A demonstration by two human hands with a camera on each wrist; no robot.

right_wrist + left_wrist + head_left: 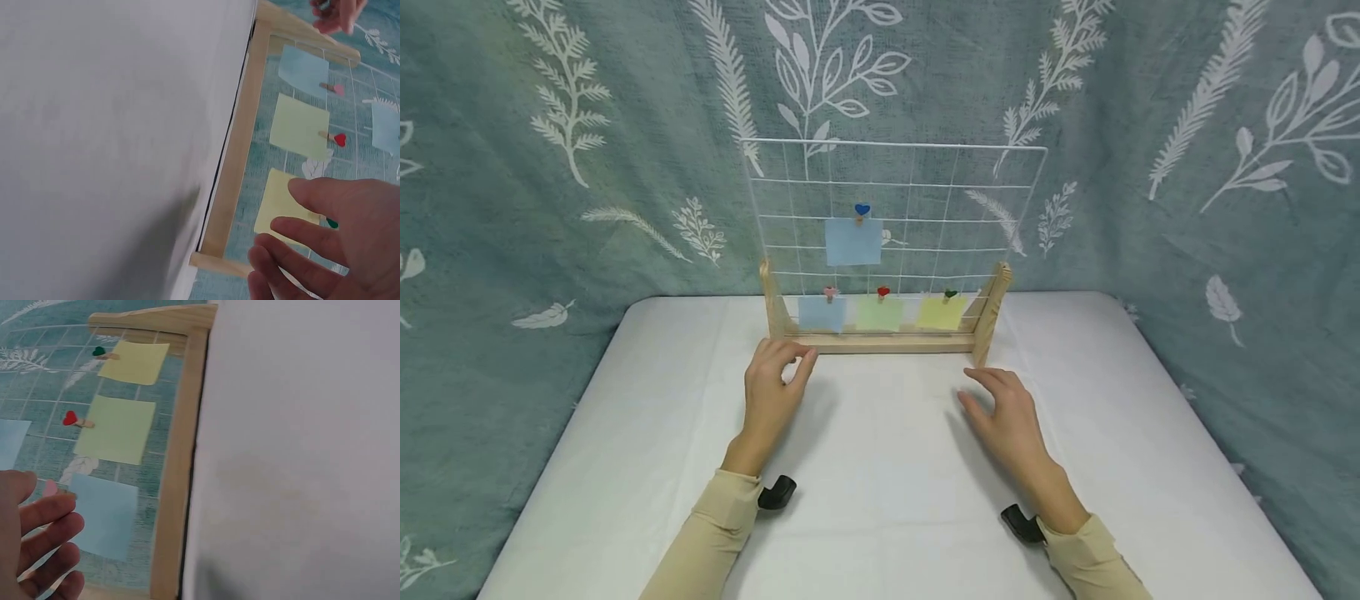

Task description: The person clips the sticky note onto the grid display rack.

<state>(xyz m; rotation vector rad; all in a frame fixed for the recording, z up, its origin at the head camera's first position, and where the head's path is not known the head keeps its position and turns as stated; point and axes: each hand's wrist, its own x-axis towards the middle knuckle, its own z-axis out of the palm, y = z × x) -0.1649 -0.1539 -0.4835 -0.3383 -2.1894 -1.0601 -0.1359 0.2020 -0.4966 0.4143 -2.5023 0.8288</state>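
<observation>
A white wire grid (895,182) stands upright in a wooden base (880,343). Heart-topped mini clothespins hold paper notes on it. On the lower row hang a blue note (822,315) with a pink heart, a pale green note (880,315) with a red heart (69,418), and a yellow note (941,314) with a green heart. Higher up is another blue note (853,243) under a blue heart (862,209). My left hand (772,387), fingers loosely bent, is before the base's left end, holding nothing visible. My right hand (1006,417), thumb and fingers apart, is empty near the right end.
A white-covered table (880,467) lies under both hands. Behind and beside it hangs a green curtain (647,150) with white leaf prints. Each wrist carries a black camera mount, the left one (777,492) and the right one (1022,524).
</observation>
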